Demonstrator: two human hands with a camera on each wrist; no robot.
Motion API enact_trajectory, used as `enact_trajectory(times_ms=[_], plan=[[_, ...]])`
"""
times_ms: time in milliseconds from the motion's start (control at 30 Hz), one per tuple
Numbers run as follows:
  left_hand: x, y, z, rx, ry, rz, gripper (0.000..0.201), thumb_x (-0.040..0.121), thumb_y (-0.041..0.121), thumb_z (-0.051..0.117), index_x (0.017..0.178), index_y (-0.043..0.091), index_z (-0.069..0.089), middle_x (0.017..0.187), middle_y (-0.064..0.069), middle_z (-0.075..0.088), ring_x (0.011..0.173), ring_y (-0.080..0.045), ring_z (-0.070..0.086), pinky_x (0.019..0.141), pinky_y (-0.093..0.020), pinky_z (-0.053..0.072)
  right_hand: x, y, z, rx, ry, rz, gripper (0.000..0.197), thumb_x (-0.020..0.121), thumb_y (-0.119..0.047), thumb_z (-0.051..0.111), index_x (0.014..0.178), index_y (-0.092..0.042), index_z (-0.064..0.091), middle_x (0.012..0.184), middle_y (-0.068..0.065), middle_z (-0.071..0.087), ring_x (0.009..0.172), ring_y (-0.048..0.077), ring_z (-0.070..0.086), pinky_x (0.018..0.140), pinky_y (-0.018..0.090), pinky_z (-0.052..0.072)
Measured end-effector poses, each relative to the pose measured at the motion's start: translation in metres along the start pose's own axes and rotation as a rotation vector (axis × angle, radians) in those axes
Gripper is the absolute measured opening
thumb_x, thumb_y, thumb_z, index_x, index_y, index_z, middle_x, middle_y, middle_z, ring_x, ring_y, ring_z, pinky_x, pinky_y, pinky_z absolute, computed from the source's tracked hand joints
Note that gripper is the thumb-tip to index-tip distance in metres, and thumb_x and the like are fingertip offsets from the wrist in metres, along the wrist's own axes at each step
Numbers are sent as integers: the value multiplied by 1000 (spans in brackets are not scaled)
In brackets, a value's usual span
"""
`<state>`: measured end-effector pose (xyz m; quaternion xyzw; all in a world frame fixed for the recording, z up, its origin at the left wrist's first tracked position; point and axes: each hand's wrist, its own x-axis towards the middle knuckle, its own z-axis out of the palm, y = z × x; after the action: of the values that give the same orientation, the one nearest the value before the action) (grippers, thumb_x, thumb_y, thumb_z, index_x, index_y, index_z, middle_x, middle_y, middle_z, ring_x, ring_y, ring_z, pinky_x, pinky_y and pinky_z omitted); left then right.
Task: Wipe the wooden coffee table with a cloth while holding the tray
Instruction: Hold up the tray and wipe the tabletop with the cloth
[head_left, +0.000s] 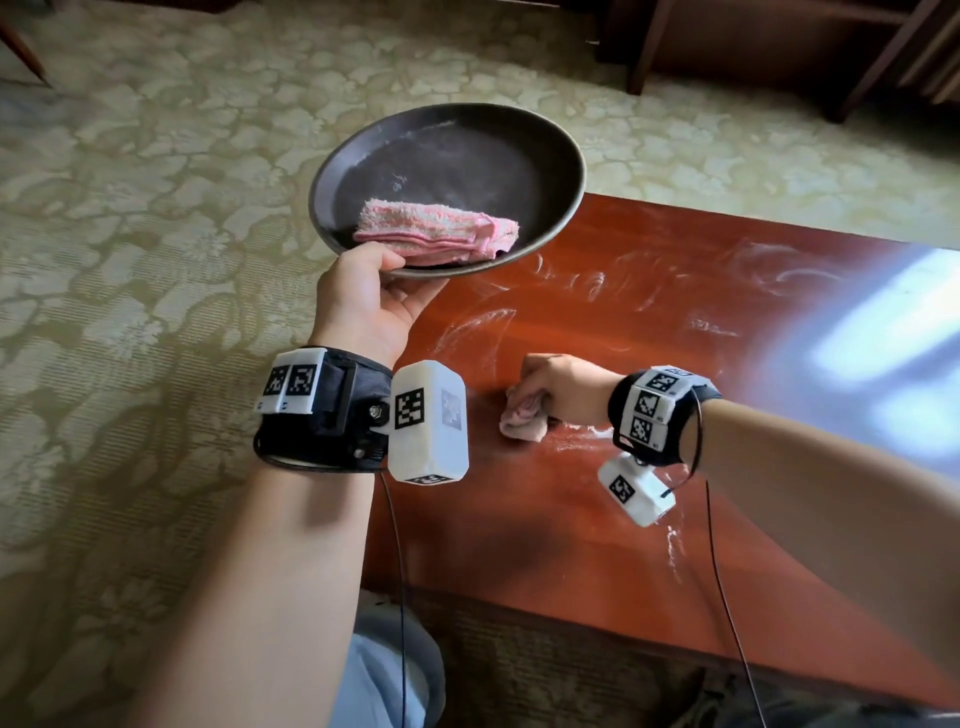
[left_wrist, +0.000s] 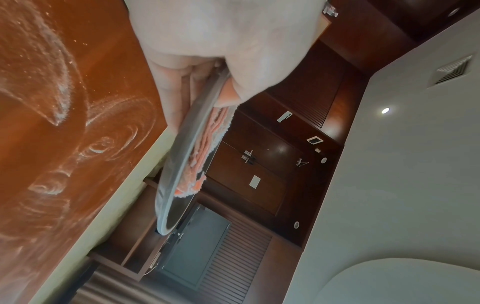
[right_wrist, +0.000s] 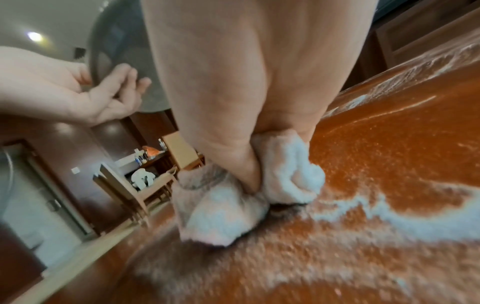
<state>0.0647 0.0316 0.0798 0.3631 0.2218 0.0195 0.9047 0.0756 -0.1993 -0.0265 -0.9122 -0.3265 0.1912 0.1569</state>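
My left hand grips the near rim of a dark round tray and holds it in the air over the table's left corner. A folded pink towel lies in the tray, also seen edge-on as the towel in the tray. My right hand is fisted around a bunched pale pink cloth and presses it on the reddish wooden coffee table. In the right wrist view the cloth bulges out on both sides of the fist onto white powder streaks.
Swirled white powder marks cover much of the table top; bright window glare lies at its right end. A patterned beige carpet surrounds the table. Dark wooden furniture legs stand at the back right. My knee is below the table's near edge.
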Motion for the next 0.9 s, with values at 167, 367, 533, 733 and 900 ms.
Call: enact_trajectory(times_ms=[167,367,533,733,900], plan=[[5,3,-6,9,2,15,26,86,-11,42,97,-3,63,85,-21,72,91,-37,70,74,-47,61,9,10,-33,189,256,269,18,83,-1,65,91,-15,72,86,-7,58,78,15,57,60,19,44],[25,9,-19,9,48,25,27,86,-12,42,101,-4,63,89,-22,70,90,-38,69,73,-48,61,66,41,-55,142,349,547,24,86,-5,54,98,-19,71,87,2,60,83,19,56,66,24,41],[34,9,-32,19,67,32,30,86,-12,41,106,-4,61,100,-24,67,99,-40,68,73,-48,60,99,38,-50,24,272,647,81,57,-58,20,109,-18,69,116,12,61,110,30,56,96,36,45],[35,9,-38,-11,70,26,32,86,-12,40,110,-5,60,97,-24,66,83,-35,71,71,-46,60,110,18,-39,20,242,460,31,91,-17,54,118,-20,70,115,5,63,118,28,52,95,28,41],[23,9,-34,-21,62,34,31,86,-12,39,106,-3,61,95,-23,67,80,-34,71,76,-51,61,92,-12,-17,-37,201,198,29,87,-6,56,112,-9,71,104,10,62,111,30,51,93,33,42]])
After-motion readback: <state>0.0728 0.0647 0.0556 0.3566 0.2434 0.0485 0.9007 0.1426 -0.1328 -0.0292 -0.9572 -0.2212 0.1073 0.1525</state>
